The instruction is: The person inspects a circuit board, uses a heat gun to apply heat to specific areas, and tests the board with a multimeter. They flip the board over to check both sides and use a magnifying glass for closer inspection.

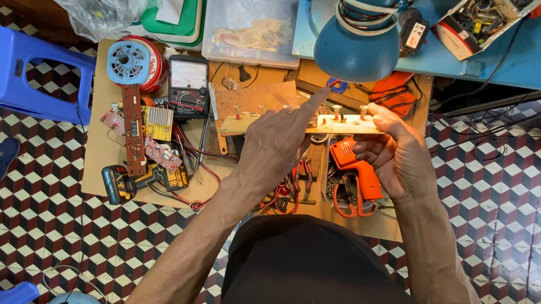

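Pale circuit board pinched level in right hand fingers; left hand empty, forefinger extended, pointing at far components.

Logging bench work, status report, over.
Right hand grips pale circuit board. Left hand points index finger across it. Blue lamp overhangs; orange soldering gun below.
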